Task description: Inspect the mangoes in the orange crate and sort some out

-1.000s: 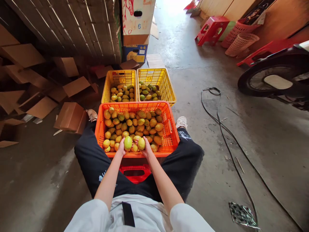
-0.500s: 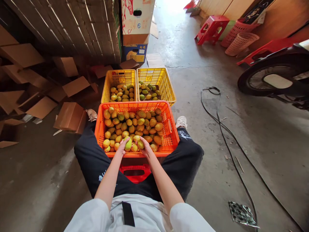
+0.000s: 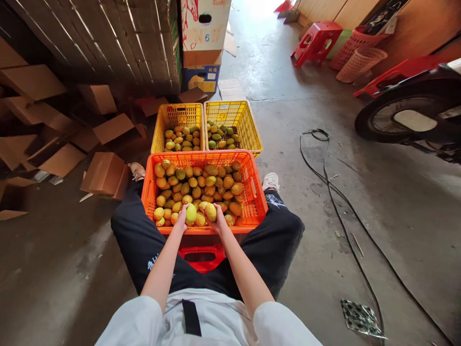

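Observation:
My left hand is closed round an oval yellow-green fruit. In my right hand is an oval orange-yellow fruit, gripped from its right side. Both fruits are held side by side over the near edge of an orange crate. Many similar fruits, yellow, orange and greenish, fill the crate beneath and beyond my hands. Parts of my fingers are hidden behind the held fruits.
Two yellow crates, a left one and a right one, stand beyond with fewer fruits inside. Cardboard boxes lie at left. A black cable, a motorbike wheel and a red stool are at right.
The fruit in my right hand has been turned and raised slightly, so more of its yellow face shows. The left fruit has rotated a little in my fingers. The crates have not moved.

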`<state>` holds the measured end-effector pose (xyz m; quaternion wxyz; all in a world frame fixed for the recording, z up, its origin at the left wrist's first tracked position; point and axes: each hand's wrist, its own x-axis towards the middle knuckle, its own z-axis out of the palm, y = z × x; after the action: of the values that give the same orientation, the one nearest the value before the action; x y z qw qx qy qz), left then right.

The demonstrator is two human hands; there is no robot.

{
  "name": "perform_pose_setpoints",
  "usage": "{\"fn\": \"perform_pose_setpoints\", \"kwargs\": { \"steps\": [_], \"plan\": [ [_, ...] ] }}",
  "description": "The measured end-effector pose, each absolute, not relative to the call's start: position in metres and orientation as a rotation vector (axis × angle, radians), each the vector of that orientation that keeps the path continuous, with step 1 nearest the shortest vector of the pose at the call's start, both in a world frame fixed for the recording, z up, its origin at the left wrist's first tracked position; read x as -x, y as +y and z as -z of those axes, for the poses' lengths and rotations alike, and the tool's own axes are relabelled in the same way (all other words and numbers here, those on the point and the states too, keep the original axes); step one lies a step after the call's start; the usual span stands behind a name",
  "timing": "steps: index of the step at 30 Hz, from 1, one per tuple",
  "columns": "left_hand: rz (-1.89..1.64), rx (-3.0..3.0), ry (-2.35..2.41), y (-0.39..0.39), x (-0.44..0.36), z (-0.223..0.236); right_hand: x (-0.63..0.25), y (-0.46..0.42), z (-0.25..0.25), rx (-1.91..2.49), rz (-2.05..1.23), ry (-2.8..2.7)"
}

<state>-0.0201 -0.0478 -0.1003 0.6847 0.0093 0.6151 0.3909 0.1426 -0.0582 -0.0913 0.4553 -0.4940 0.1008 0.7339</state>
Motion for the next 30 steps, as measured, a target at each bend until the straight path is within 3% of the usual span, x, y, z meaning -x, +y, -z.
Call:
{"fn": "perform_pose_setpoints", "kwargs": {
  "steps": [15, 30],
  "plan": [
    [-0.809, 0.009, 1.363, -0.047, 0.020, 0.094, -0.143, -0.058, 0.084, 1.191, -1.815, 0.316],
    [-1.010, -0.061, 1.380, -0.052, 0.019, 0.095, -0.141, -0.063, 0.105, 1.257, -1.790, 0.005]
  ]
}}
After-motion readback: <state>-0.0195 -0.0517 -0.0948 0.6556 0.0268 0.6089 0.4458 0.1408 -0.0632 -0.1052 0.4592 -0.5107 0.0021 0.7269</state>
